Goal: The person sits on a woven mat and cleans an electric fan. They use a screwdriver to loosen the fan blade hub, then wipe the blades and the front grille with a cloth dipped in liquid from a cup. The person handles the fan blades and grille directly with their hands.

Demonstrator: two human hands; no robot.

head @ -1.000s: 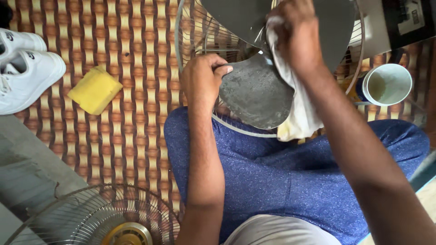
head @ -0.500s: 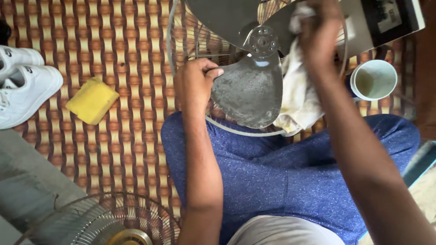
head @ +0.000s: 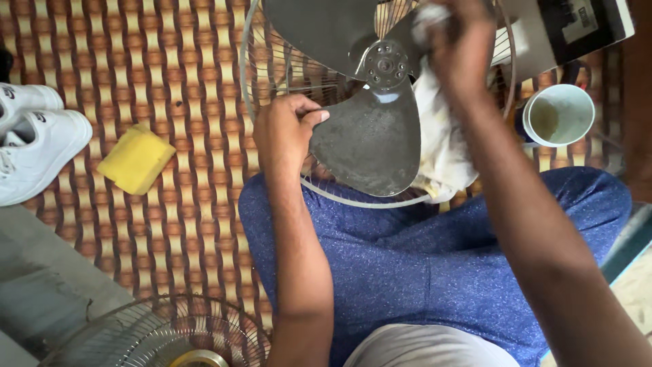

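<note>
Woven brown-and-cream matting (head: 190, 61) covers the floor under you, and you sit cross-legged on it with the fan's rear wire guard (head: 272, 61) propped against your blue-trousered knees.

Since a second ago your right hand (head: 462, 47) has climbed from the near blade (head: 370, 149) past the hub (head: 385, 66) to the upper right blade, carrying the white cloth (head: 441, 149) bunched in its closed fingers; the cloth's tail hangs down beside the near blade. Your left hand (head: 282, 132) has not let go: thumb and fingers pinch the near blade's left edge, keeping the blades from turning. Judging by this, the wiping has gone from the near blade to the next one, while the near blade looks grey and dusty yet.

Counting what shows: three blade surfaces around one hub, two wire guards, the second guard (head: 163, 333) lying at the lower left, one yellow sponge (head: 136, 158), one white cup (head: 560, 115) at the right, and two white shoes (head: 34, 146) at the left edge.
</note>
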